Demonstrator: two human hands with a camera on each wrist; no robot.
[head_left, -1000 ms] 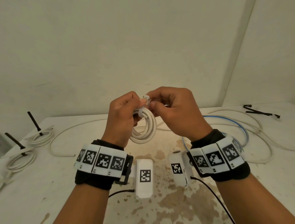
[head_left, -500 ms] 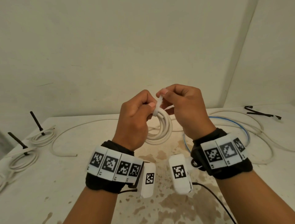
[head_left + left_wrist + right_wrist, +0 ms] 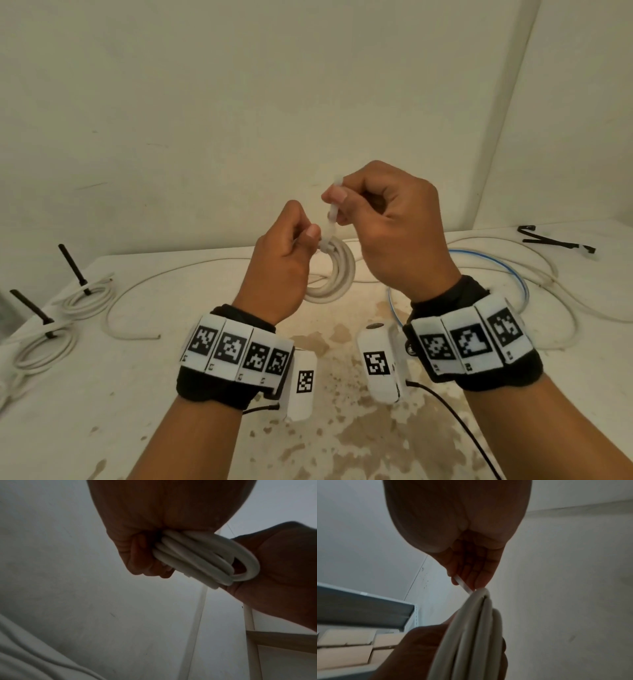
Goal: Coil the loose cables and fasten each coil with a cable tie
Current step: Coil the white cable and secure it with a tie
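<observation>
A small coil of white cable (image 3: 337, 274) hangs above the table between both hands. My left hand (image 3: 294, 245) grips the top of the coil (image 3: 193, 557), fingers curled round its strands. A white cable tie (image 3: 330, 219) runs up from the coil's top. My right hand (image 3: 346, 205) pinches the tie's tail (image 3: 462, 583) between thumb and fingertips just above the coil (image 3: 471, 635). Where the tie wraps the strands is hidden by my left fingers.
Two tied white coils (image 3: 90, 298) (image 3: 41, 349) with black ties standing up lie at the table's left edge. Loose white cable (image 3: 534, 270) and a blue cable (image 3: 507, 270) sprawl at the right. Black cable ties (image 3: 555, 240) lie at the far right. A wall stands close behind.
My right hand has risen, drawing the tie's tail up away from the coil. Both hands and the coil have shifted right.
</observation>
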